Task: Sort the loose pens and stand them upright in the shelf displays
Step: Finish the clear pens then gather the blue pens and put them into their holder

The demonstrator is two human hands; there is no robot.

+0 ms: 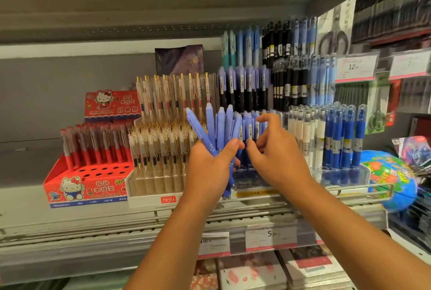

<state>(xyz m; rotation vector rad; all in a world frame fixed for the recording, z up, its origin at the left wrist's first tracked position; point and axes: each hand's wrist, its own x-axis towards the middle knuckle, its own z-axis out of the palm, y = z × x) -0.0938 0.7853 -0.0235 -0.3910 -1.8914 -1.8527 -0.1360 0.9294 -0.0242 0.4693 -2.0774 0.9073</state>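
My left hand [207, 168] grips pen bundle [220, 126], long axis upright, fanned, just left of periwinkle display row [249, 126]; my right hand [279, 156] directly before row, fingers curled, hold unclear; bundle just beside its thumb.

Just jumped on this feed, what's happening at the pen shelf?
A person is stocking pens. The left hand grips a fanned bunch of periwinkle pens in front of the clear display. The right hand reaches among the matching pens standing there, fingers curled; whether it pinches one is unclear.
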